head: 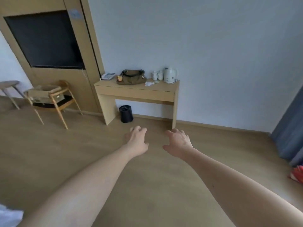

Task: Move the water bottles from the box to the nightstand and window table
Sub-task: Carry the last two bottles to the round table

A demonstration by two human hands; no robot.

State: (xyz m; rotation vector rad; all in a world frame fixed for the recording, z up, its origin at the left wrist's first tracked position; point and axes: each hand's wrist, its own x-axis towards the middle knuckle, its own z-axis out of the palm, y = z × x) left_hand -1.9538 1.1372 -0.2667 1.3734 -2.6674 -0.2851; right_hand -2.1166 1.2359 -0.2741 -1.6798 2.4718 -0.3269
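Both arms stretched fwd over the floor (147, 185). Left grip (136, 141) and right grip (177, 142): fingers loosely curled, palms down, nothing held.

Cardboard box (43, 94) sits on a wooden chair (60, 104) at left, flaps open; contents can't be seen from here, no bottles visible.

Desk (136, 93) by the wall carries phone (108, 76), olive bag (132, 77), white cups (157, 75), white kettle (170, 75). Black bin (126, 113) stands on the floor under the desk; inside too dark to tell.
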